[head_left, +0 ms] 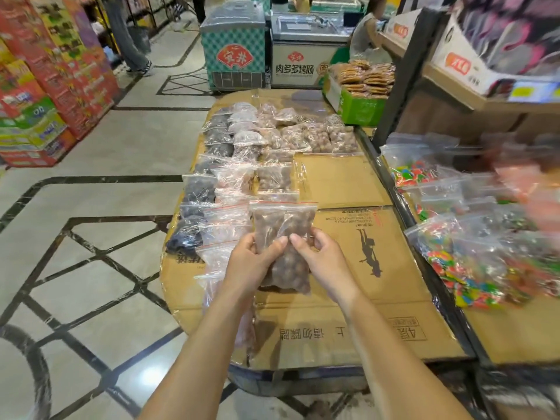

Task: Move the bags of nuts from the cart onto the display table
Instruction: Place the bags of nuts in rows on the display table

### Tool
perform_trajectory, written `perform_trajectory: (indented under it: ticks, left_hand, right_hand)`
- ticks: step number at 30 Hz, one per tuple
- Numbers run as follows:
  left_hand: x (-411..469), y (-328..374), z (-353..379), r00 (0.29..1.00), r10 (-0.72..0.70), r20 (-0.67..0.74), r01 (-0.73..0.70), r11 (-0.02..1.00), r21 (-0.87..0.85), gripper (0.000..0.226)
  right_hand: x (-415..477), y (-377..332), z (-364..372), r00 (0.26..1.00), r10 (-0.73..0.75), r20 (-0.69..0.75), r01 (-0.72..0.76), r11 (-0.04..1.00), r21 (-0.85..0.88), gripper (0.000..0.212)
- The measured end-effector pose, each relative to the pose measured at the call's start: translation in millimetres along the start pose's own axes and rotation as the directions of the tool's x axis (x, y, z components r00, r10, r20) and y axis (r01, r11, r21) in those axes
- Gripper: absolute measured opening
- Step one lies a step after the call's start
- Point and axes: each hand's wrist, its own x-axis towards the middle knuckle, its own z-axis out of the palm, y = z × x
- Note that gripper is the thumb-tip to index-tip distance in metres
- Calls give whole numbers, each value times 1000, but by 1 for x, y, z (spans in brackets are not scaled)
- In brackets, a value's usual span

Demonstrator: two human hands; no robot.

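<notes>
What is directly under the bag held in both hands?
Under the held bag lies the cardboard-covered table. The left hand and right hand grip it; whatever sits beneath its lower end is covered.

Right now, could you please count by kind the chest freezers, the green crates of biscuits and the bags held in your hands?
Chest freezers: 2
Green crate: 1
Bag of nuts, held by left hand and right hand: 1
Total: 4
</notes>
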Motion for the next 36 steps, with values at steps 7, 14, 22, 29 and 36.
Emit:
perform_trajectory:
  ticks: [7, 14, 22, 29, 36]
  left_hand:
    - [-3, -27, 10, 999, -52, 10, 51, 994, 99, 24]
    - [1, -62, 24, 985, -82, -153, 126, 944, 306, 19]
    - [0, -96, 32, 958, -139, -250, 227, 900, 371, 7]
    - [4, -106, 31, 945, -156, -286, 274, 857, 437, 27]
    - [1, -105, 35, 936, -165, -310, 309, 806, 505, 55]
  right_hand:
    - [-8, 22, -15, 997, 74, -25, -74, 997, 16, 30]
    - [-5, 56, -20, 981, 189, 39, -183, 976, -117, 15]
    - [3, 92, -9, 956, 287, 67, -268, 942, -204, 13]
    - [4, 103, -4, 945, 320, 72, -287, 913, -290, 23]
    - [6, 95, -11, 934, 338, 114, -277, 888, -367, 28]
